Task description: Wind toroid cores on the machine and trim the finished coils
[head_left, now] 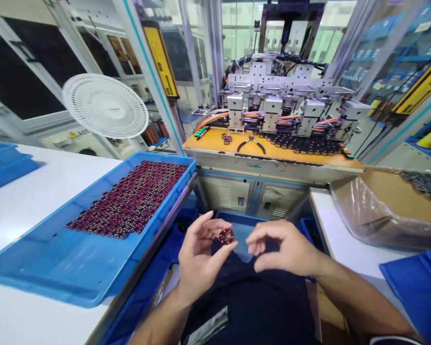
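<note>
Between the thumb and fingers of my left hand (203, 256) is a small dark ring-shaped part (226, 236) with red spots around it. My right hand (285, 247) is just right of the ring, not touching it, with its fingers apart and curved and nothing visible between them. To the left, a long blue tray (82, 268) holds tightly packed rows of similar red and dark parts (136, 199).
A machine (273, 103) stands ahead behind an orange work surface (215, 143) bearing pliers (251, 143), loose rings and dark round parts. A white fan (106, 105) is at left. At right is a plastic-lined cardboard box (384, 196).
</note>
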Motion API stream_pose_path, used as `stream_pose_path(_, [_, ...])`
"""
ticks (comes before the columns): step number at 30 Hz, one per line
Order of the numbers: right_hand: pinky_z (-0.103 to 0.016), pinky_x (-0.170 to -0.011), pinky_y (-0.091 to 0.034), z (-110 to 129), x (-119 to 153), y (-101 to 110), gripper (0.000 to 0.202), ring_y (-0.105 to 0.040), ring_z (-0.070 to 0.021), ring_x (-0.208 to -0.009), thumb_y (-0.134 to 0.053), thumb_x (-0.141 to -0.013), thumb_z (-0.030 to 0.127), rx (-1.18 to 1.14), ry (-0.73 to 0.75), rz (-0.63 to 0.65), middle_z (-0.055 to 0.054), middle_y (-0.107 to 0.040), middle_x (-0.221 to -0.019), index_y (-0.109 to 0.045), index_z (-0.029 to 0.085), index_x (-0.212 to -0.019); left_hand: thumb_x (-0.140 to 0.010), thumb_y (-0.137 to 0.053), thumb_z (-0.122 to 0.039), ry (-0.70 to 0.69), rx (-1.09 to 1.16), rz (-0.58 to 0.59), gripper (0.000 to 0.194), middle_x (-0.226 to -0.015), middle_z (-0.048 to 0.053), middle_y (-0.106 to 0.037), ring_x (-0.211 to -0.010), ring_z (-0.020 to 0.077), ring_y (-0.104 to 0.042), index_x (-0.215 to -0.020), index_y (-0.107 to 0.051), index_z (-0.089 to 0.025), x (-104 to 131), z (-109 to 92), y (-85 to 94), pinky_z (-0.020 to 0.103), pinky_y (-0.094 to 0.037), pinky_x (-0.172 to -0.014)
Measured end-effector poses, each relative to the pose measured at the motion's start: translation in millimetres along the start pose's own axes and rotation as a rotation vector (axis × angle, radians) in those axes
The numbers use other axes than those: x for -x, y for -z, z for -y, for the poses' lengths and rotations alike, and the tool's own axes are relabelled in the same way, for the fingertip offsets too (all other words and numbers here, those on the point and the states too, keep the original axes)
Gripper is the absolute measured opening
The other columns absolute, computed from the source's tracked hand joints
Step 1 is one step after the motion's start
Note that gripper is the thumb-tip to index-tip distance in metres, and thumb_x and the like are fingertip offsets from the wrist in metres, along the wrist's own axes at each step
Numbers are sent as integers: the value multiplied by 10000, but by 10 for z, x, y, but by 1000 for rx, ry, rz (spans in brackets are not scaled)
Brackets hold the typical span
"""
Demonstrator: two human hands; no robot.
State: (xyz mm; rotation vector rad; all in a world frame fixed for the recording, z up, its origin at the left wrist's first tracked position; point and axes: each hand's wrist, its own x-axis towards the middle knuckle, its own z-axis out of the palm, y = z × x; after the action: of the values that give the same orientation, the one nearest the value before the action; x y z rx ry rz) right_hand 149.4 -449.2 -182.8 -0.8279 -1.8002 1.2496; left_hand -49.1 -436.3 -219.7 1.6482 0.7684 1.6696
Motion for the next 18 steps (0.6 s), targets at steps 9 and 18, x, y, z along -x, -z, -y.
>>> stream_pose_path(9, [-238,-610,-418,-428,-349,-122,382,-511,-102,-622,-783,-760,482,-464,-238,-288,18,-572,-676,-571,166,-725,-727,-760,-10,62,40,83,764,-994,16,-703,-845,123,-717,-1366,-485,-326,-171,320,-91,221,-620,-727])
stream_pose_path(18, [-260,-692,-440,-507,-328,-15,302,-540,-127,-727,-764,-797,416,-423,-269,-277,-2,-586,-793,-581,177,-828,-754,-715,29,101,103,190,784,-1071,49,-743,-907,146,-738,-1404,-442,-315,-217,495,-89,259,-630,-794])
